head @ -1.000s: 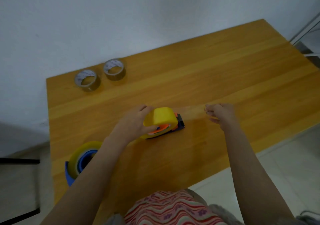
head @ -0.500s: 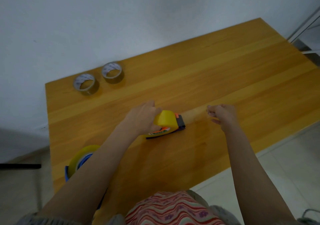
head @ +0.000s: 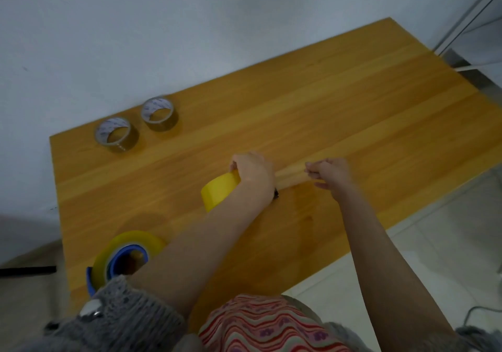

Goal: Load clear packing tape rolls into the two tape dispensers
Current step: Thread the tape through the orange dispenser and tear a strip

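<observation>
My left hand (head: 252, 173) grips a tape dispenser loaded with a yellowish tape roll (head: 220, 192) at the middle of the wooden table (head: 353, 112); the hand and forearm hide most of the dispenser body. A strip of clear tape (head: 292, 175) stretches from it to my right hand (head: 330, 175), which pinches the strip's free end. A blue dispenser (head: 122, 264) carrying a yellowish roll lies at the near left edge. Two loose clear rolls (head: 116, 137) (head: 159, 113) lie flat at the far left.
A white wall runs behind the table. A metal frame (head: 467, 17) stands at the far right. Tiled floor (head: 448, 256) shows to the right of the table's near edge.
My left hand has slid forward over the dispenser and now covers its front and body. The right hand still holds the tape end in about the same place.
</observation>
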Tool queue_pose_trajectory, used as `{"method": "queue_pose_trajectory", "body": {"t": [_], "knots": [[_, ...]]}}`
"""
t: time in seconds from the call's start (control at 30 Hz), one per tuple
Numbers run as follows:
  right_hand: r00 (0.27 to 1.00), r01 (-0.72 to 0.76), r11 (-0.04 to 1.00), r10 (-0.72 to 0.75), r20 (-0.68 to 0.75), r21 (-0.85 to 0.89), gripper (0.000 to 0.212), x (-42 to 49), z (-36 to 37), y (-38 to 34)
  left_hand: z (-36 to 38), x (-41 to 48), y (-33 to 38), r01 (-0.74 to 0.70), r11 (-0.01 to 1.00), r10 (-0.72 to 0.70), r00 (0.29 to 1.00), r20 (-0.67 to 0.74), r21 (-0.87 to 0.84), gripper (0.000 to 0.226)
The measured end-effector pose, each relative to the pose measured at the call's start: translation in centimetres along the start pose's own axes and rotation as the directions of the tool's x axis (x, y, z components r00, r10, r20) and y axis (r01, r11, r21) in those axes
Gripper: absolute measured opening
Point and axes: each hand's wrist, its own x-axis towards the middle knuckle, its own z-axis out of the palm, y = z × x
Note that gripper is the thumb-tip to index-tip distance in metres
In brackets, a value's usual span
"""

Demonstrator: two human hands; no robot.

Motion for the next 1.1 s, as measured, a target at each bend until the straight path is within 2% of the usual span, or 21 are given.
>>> {"method": "queue_pose_trajectory", "body": {"t": [0.1, 0.2, 0.27, 0.37, 0.47, 0.63, 0.9, 1.1], "knots": [[1.0, 0.017, 0.999, -0.018, 0.017, 0.041, 0.007, -0.2, 0.0, -0.1, 1.4, 0.2, -2.2, -0.031, 0.997, 0.026, 0.998, -0.056, -0.075, 0.02], [0.999, 0.022, 0.997, -0.025, 0.032, 0.071, 0.011, -0.4, 0.0, -0.1, 3.6, -0.1, -4.4, -0.076, 0.963, 0.076, 0.997, -0.009, -0.257, 0.057], [0.998, 0.04, 0.996, -0.044, 0.048, 0.077, 0.014, -0.6, -0.1, -0.2, 4.8, -0.5, -5.1, -0.083, 0.922, 0.089, 0.996, 0.0, -0.377, 0.066], [0.995, 0.085, 0.994, -0.088, 0.044, 0.067, 0.012, -1.3, -0.1, -0.6, 5.9, -0.8, -5.6, -0.095, 0.928, 0.081, 0.995, -0.054, -0.36, 0.07], [0.99, 0.139, 0.989, -0.14, 0.02, 0.056, 0.02, -1.9, 0.6, -1.6, 5.8, -0.9, -5.6, -0.078, 0.929, 0.054, 0.996, -0.075, -0.361, 0.067], [0.974, 0.219, 0.972, -0.222, -0.032, -0.086, 0.034, -2.4, 1.6, -2.9, 4.9, -0.6, -4.6, -0.047, 0.945, 0.022, 0.997, -0.08, -0.323, 0.063], [0.969, 0.219, 0.96, -0.235, -0.071, -0.176, 0.033, -3.8, 1.9, -4.7, 5.1, -0.4, -4.4, -0.033, 0.941, 0.0, 0.995, -0.095, -0.336, 0.065], [0.938, 0.282, 0.89, -0.335, -0.093, -0.359, 0.032, -5.0, 2.5, -6.2, 5.2, -0.4, -4.1, -0.021, 0.924, -0.024, 0.993, -0.114, -0.383, 0.064]]}}
